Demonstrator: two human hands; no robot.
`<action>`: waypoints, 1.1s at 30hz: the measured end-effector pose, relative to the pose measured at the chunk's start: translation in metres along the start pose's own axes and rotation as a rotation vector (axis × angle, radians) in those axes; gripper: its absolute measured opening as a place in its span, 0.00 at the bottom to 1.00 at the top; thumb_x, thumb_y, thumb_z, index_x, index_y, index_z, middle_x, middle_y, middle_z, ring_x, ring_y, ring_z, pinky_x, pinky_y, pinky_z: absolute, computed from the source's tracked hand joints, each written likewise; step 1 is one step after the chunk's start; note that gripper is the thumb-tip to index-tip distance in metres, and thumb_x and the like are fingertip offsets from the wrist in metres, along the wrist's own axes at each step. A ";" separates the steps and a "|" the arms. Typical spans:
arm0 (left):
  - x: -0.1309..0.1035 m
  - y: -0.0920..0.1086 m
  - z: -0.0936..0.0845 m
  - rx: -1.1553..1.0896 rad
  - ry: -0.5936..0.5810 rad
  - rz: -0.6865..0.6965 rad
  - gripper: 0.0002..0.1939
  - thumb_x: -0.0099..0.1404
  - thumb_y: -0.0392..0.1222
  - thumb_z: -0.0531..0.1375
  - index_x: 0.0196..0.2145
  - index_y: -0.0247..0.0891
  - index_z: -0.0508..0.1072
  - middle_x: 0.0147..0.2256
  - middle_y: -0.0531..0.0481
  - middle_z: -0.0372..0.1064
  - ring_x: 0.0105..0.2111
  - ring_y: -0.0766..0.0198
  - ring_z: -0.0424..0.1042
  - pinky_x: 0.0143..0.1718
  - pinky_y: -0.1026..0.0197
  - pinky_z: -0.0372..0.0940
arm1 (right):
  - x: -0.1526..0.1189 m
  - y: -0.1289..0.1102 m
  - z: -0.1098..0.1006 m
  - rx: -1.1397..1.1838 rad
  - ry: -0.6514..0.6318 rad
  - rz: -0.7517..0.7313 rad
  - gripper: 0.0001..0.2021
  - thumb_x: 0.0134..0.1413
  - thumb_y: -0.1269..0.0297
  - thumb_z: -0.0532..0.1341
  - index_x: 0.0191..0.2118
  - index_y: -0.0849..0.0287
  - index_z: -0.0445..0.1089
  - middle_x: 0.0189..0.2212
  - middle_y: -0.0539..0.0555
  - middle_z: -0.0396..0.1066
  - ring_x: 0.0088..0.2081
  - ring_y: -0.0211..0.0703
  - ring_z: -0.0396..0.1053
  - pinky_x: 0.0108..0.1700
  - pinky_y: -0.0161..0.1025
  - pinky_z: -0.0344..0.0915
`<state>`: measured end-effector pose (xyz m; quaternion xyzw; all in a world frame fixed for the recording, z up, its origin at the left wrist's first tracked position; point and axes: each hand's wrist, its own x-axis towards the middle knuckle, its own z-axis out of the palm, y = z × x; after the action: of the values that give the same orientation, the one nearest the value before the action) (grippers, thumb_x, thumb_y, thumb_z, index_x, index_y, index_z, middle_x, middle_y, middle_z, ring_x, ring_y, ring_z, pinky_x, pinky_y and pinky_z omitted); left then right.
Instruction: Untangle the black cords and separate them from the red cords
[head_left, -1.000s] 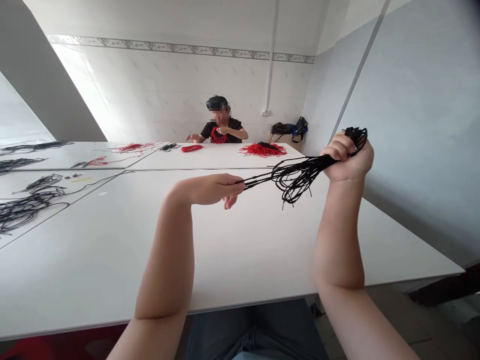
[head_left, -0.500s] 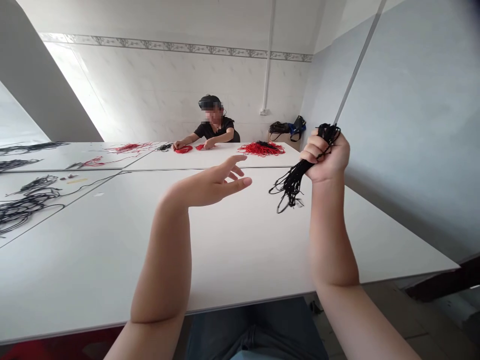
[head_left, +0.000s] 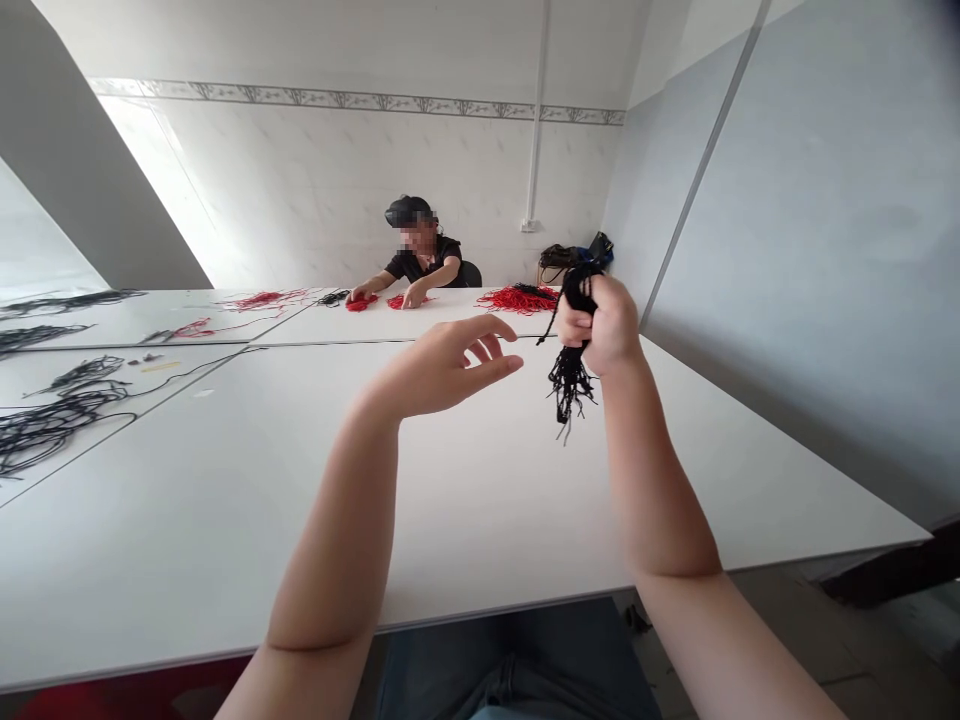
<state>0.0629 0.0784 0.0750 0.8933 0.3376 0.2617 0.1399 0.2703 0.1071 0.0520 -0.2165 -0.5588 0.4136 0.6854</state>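
Observation:
My right hand [head_left: 609,318] is closed in a fist around a bundle of black cords [head_left: 571,375], held up above the white table [head_left: 480,500]. Loose cord ends dangle below the fist, and a thick bunch sticks out over its top. To the left, my left hand [head_left: 457,365] hovers over the table with its fingers apart and slightly curled. Nothing is in it, and a gap separates it from the black cords.
Across the table sits a person in a dark top, both hands on red cord bundles [head_left: 361,301]. A red cord pile [head_left: 510,300] with black strands on it lies at the far side. Black cords [head_left: 60,425] spread at the left. Bags [head_left: 559,257] rest behind.
My right hand has swung left and slightly down with the black cords, which now hang straighter. My left hand has shifted a little right. The other person leans further left.

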 end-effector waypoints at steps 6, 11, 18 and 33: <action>0.014 0.010 0.019 -0.159 0.338 0.155 0.08 0.63 0.45 0.60 0.31 0.37 0.73 0.28 0.52 0.71 0.29 0.68 0.71 0.31 0.65 0.66 | -0.008 0.003 0.016 -0.047 -0.149 -0.001 0.13 0.49 0.65 0.57 0.22 0.56 0.50 0.14 0.43 0.45 0.15 0.29 0.41 0.16 0.30 0.39; 0.016 0.011 0.020 -0.243 0.372 0.163 0.08 0.59 0.43 0.63 0.28 0.36 0.74 0.26 0.52 0.71 0.26 0.68 0.72 0.28 0.65 0.67 | -0.011 0.004 0.020 -0.039 -0.203 -0.048 0.11 0.51 0.64 0.57 0.24 0.56 0.53 0.14 0.43 0.45 0.15 0.29 0.40 0.16 0.30 0.40; 0.017 0.012 0.018 -0.310 0.390 0.129 0.10 0.55 0.45 0.67 0.25 0.35 0.74 0.22 0.52 0.71 0.23 0.67 0.70 0.26 0.65 0.66 | -0.012 0.005 0.028 -0.039 -0.216 -0.116 0.10 0.52 0.67 0.56 0.24 0.56 0.53 0.14 0.44 0.47 0.15 0.30 0.43 0.16 0.30 0.42; 0.023 0.009 0.029 -0.342 0.343 -0.071 0.16 0.54 0.47 0.67 0.16 0.36 0.72 0.13 0.54 0.62 0.14 0.73 0.56 0.16 0.64 0.49 | -0.014 0.008 0.038 0.022 -0.017 -0.074 0.08 0.52 0.64 0.54 0.24 0.58 0.57 0.20 0.49 0.64 0.15 0.31 0.52 0.15 0.31 0.45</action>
<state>0.0981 0.0853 0.0639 0.7867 0.3384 0.4577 0.2391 0.2310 0.0940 0.0486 -0.1848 -0.5676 0.3958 0.6979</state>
